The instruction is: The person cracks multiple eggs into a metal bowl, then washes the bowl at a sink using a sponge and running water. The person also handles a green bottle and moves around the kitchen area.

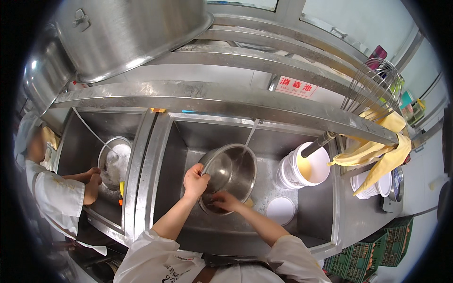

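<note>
A deep stainless-steel basin is tilted inside the wide metal sink in front of me. My left hand grips its rim on the left side, thumb over the edge. Inside the basin, near its lower wall, is my right hand with fingers bent; whether anything is in them is unclear. A thin stream of water falls from above into the basin. Part of a small yellowish thing shows beside the basin's lower right edge.
White plastic buckets stand at the sink's right, below a metal pipe; a white round lid lies nearby. A steel rail crosses above, carrying a whisk and yellow cloth. At left, a co-worker uses another sink.
</note>
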The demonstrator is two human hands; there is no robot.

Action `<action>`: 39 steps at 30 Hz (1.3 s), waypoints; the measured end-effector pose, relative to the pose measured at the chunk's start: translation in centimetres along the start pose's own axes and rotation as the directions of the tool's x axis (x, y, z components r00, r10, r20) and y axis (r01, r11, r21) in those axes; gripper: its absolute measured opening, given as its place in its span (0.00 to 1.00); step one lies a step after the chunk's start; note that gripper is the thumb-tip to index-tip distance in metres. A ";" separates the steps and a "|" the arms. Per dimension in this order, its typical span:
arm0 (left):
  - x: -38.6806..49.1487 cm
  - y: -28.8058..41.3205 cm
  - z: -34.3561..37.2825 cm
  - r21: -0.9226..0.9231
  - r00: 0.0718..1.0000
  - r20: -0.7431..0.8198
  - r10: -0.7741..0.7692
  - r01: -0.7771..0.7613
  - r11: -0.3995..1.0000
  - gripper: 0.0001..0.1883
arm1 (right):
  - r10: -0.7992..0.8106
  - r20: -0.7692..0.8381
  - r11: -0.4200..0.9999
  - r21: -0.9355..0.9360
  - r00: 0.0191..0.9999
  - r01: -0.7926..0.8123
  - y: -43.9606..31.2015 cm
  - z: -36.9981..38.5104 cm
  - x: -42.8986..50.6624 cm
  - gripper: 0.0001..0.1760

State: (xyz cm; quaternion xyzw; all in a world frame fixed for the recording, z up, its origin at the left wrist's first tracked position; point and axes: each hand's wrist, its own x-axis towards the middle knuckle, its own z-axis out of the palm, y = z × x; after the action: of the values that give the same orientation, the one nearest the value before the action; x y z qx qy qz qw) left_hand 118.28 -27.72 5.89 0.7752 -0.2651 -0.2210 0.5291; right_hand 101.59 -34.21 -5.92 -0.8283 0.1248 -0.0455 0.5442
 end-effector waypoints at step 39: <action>-0.8 1.1 2.9 -0.573 0.818 0.371 -0.440 0.575 0.584 0.07 | 0.886 -0.130 0.374 0.767 0.445 -0.521 0.1 -11.7 -11.8 0.27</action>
State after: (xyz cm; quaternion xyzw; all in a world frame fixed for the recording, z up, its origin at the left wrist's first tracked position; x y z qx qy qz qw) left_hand 115.72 -29.59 5.98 0.5534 0.0158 -0.5148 0.6546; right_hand 87.71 -41.63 -0.61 -0.3981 0.6045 -0.0596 0.6874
